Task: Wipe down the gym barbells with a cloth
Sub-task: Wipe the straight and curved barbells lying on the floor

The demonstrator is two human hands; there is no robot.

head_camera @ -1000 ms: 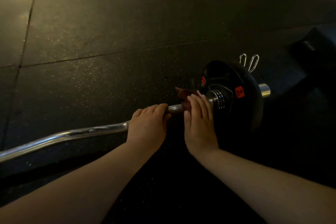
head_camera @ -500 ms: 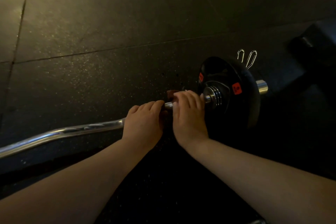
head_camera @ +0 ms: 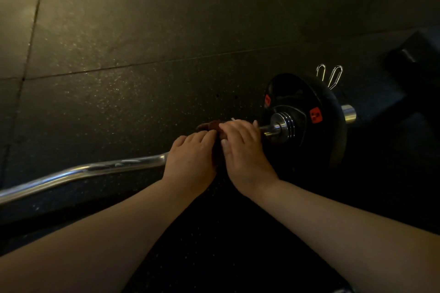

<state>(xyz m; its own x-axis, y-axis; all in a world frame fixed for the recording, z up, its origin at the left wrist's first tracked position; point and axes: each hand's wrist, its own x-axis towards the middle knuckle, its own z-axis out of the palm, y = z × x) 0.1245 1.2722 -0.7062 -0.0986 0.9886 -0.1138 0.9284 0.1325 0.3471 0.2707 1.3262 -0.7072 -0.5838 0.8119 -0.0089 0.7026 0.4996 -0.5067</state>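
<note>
Both left hand (head_camera: 190,162) and right hand (head_camera: 242,150) curl over the barbell (head_camera: 95,170) beside the weight plate (head_camera: 307,116); the right, nearer it, clamps the cloth (head_camera: 212,125) round the shaft, which stretches away from the plate.

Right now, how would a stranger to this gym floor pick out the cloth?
Find the black weight plate at the right end of the chrome barbell. Just left of it, the left hand and right hand sit on the bar. The cloth is the crumpled dark-red bunch peeking beyond them, unlike the plate's flat orange stickers.
</note>
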